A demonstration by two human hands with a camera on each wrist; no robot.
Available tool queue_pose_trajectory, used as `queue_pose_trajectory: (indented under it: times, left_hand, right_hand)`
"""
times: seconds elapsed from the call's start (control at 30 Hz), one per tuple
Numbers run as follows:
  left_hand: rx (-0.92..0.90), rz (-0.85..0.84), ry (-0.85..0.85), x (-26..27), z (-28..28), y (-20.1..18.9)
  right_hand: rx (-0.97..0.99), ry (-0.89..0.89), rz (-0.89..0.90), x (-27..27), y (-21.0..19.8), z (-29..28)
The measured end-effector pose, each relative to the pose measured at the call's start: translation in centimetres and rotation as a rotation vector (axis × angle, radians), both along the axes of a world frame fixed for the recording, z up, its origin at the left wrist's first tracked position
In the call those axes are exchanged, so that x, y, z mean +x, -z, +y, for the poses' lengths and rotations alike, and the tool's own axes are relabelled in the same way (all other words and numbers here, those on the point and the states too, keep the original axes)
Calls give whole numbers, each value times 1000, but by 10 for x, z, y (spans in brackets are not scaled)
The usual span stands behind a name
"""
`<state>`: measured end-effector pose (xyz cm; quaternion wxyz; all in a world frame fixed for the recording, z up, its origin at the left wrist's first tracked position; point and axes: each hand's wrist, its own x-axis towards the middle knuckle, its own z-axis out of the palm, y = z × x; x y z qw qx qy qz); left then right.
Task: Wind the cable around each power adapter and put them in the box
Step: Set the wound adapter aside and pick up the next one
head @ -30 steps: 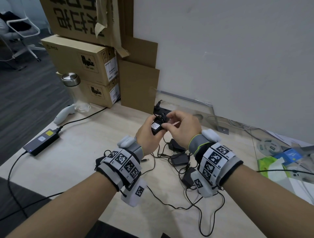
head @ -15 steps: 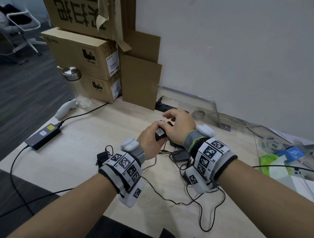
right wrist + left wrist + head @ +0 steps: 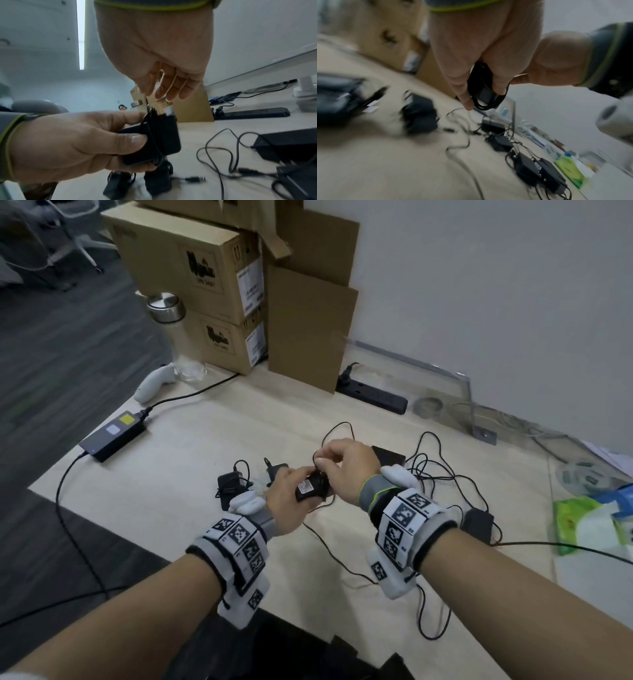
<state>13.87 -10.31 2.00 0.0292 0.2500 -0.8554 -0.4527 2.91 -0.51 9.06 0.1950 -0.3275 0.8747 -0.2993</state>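
Spanning the whole lower field, the light wooden table (image 3: 212, 440) carries everything; stacked cardboard boxes (image 3: 191, 268) stand at its far left against the wall, with flat cardboard sheets leaning beside them. A long black power brick (image 3: 111, 436) lies near the left table edge, its lead running toward the boxes. A black power strip (image 3: 373, 395) sits along the wall just right of the cardboard. A clear bottle (image 3: 178, 337) with a steel cap stands in front of the boxes, a white controller beside it. Green tissue pack (image 3: 582, 525) at far right. Loose black adapters (image 3: 478, 523) with tangled leads lie to the right of the hands; two more (image 3: 231, 486) lie on the table just left of the left hand. Left hand (image 3: 291, 501), fingers and thumb curled, grips the small black power adapter (image 3: 310, 489) above the table centre; the right wrist view shows the thumb pressed on its face and several cable turns already round the body. Right hand (image 3: 346, 470) is just above it, fingertips closed in a pinch on the thin black cable (image 3: 320, 455), which loops up past the hand and trails off over the tabletop. Which box is meant for the adapters cannot be told.
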Motion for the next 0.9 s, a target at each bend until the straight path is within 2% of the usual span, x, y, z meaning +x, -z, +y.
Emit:
queue_pose_trajectory:
  times: [0.23, 0.4, 0.57, 0.73, 0.8, 0.9]
  left_hand:
    - [264, -129, -342, 49, -15, 47]
    - [325, -222, -415, 55, -24, 69]
    - [180, -268, -453, 63, -23, 81]
    - [-19, -286, -460, 64, -27, 78]
    - [-47, -285, -547, 62, -21, 76]
    - [-137, -193, -705, 55, -10, 68]
  right_hand:
    - [188, -88, -35, 27, 54, 3]
    - [263, -27, -12, 23, 80, 20]
    - [315, 3, 6, 20, 102, 41]
    - [327, 20, 35, 17, 105, 57]
    - [343, 23, 41, 16, 106, 65]
    - [338, 44, 43, 12, 106, 74]
